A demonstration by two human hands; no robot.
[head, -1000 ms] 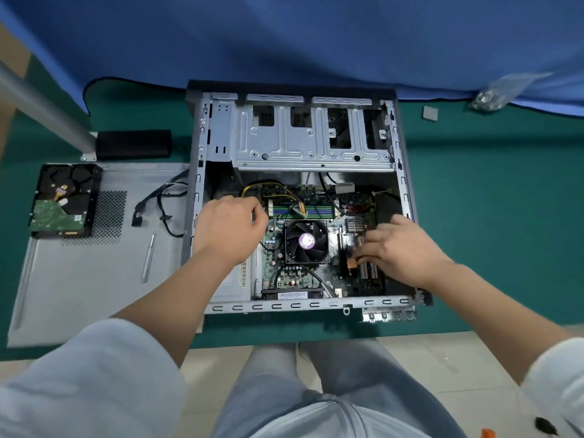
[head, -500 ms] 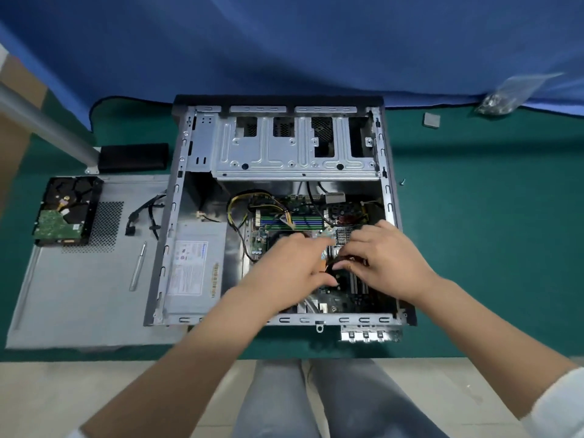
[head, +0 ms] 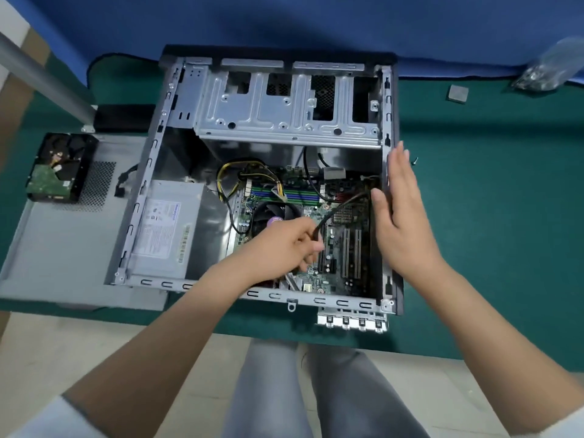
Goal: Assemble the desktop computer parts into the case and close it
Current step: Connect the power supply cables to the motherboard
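The open computer case (head: 164, 128) lies flat on the green table. Inside are the motherboard (head: 339, 248), a black CPU fan (head: 271, 216), a grey power supply (head: 164, 229) and a metal drive cage (head: 284, 112). My left hand (head: 281, 245) pinches a black cable (head: 344, 205) that runs up to the case's right inner wall. My right hand (head: 401, 213) is flat with straight fingers along the case's right wall, holding nothing. The case side panel (head: 63, 248) lies to the left, and a hard drive (head: 60, 167) rests on it.
A loose black cable (head: 121, 184) lies on the side panel beside the case. A small grey square part (head: 457, 93) and a plastic bag of screws (head: 546, 74) sit at the back right. A single screw (head: 414, 160) lies right of the case. Blue cloth hangs behind.
My left hand moved from the case's left side to the middle and took hold of the black cable. My right hand left the board and opened flat against the right wall.
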